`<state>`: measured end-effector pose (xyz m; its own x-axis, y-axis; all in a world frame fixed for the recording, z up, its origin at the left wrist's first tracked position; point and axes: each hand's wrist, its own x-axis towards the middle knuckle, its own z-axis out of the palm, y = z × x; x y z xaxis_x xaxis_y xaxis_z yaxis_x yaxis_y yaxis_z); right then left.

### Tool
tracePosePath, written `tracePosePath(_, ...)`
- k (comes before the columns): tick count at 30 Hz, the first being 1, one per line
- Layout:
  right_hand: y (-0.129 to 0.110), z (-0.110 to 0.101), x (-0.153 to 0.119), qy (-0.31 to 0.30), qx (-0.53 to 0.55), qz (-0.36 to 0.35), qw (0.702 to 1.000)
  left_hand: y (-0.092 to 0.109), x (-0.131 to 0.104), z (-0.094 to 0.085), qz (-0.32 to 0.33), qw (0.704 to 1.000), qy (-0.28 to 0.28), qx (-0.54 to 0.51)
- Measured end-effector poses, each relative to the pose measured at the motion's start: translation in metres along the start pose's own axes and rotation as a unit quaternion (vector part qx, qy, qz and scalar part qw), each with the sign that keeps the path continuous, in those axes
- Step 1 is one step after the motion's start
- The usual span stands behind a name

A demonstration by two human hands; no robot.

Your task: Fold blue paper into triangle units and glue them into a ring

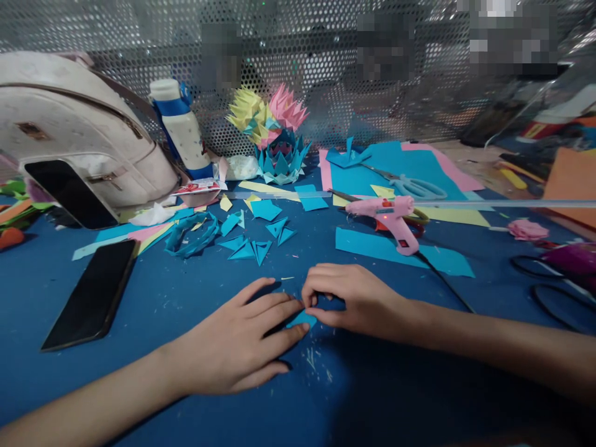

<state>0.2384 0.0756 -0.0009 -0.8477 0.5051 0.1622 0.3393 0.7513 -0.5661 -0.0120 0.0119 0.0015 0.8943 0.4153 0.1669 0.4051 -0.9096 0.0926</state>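
Note:
A small blue paper piece (303, 319) lies flat on the table between my two hands. My left hand (254, 338) is spread palm down, its fingertips resting on the paper's left part. From the right, my right hand (351, 301) pinches at the paper's upper edge with thumb and index finger together. Fingers cover much of the piece, so its full shape is hidden. Just beyond my hands lie several folded blue paper triangles (246, 248) and a curled blue paper strip (193, 233).
A pink glue gun (388, 217) with a black cord rests on a blue strip (442, 259). Scissors (414, 185) lie on coloured sheets. A paper flower model (282, 155), bottle (181, 127) and backpack (88, 136) stand behind. Two phones, one flat (93, 292), are at left.

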Motion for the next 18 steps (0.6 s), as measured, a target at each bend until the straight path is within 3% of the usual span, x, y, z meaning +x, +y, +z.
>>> tracePosePath(5,-0.002,-0.001,0.001,-0.002,0.004,-0.002,1.000,-0.001,0.001,0.000,0.003,1.000,-0.002,0.000)
tracePosePath(9,0.011,-0.010,0.007,-0.034,0.016,-0.023,0.999,-0.001,0.001,0.001,0.004,1.000,-0.012,-0.009)
tracePosePath(13,0.026,-0.016,0.010,-0.014,-0.081,-0.170,0.982,0.000,-0.001,0.003,0.004,1.000,-0.007,-0.019)
tracePosePath(18,0.022,-0.020,0.005,0.039,-0.287,-0.346,0.892,0.000,-0.003,0.003,0.003,1.000,-0.007,-0.023)
